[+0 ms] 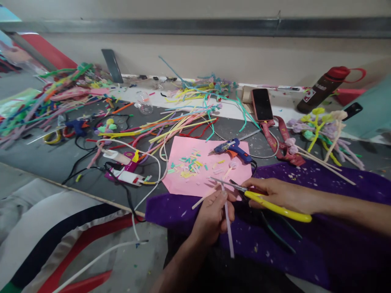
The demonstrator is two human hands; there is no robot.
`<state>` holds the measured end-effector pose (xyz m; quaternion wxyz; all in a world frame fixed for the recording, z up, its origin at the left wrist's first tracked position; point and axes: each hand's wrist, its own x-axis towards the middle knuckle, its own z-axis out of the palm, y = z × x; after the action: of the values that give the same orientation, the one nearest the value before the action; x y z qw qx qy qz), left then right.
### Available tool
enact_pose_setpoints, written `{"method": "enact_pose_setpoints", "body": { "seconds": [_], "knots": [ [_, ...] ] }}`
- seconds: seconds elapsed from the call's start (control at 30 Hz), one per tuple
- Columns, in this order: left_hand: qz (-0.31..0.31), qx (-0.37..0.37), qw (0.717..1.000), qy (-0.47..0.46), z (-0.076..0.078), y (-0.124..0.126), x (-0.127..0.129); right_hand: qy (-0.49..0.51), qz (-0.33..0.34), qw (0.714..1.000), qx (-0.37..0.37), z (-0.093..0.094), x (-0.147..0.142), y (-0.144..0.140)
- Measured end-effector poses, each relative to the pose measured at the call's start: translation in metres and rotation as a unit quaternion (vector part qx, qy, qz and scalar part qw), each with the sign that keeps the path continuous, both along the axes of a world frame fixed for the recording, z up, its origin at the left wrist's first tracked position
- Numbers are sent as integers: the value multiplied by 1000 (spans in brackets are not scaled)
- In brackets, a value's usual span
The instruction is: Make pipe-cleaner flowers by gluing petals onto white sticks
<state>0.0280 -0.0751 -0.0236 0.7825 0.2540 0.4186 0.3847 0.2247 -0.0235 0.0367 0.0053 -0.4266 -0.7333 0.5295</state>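
Note:
Between the thumb and fingers of my left hand [215, 211] is a lilac pipe cleaner [229, 234], its long end hanging toward me. A cream strip [203, 199] pokes out left of that hand; whether it is held is unclear. My right hand [275, 193] grips yellow-handled scissors [276, 204], whose blades lie across the upper end of the lilac pipe cleaner. I cannot tell if they touch it. Just beyond is a pink sheet [177, 154] with small coloured clippings [194, 162] and a blue glue gun [230, 148]. Dark green-handled pliers [282, 232] lie below my right hand.
Purple cloth [305, 183] covers the near edge. Behind lie pipe cleaner bundles [183, 122], a phone [262, 105] and a tilted bottle [324, 89]. Power plugs [125, 173] with trailing cords sit left, near another blue glue gun [80, 127]. Finished-looking pipe cleaner flowers [317, 126] lie right.

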Motion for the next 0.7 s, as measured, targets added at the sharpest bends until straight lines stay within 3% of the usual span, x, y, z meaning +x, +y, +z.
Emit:
{"method": "enact_pose_setpoints", "body": {
  "seconds": [0.23,0.43,0.57,0.7],
  "knots": [
    [-6,-13,1000,-18,-4,-2,1,-40,32,998,28,-7,0,13],
    [-9,-17,1000,-15,-5,-2,0,-16,0,1000,1,-10,7,14],
    [19,-10,1000,0,2,1,-3,7,-31,999,-44,-1,12,7],
    [38,10,999,14,5,4,-4,-12,-5,998,-61,15,12,-3]
  ]
}}
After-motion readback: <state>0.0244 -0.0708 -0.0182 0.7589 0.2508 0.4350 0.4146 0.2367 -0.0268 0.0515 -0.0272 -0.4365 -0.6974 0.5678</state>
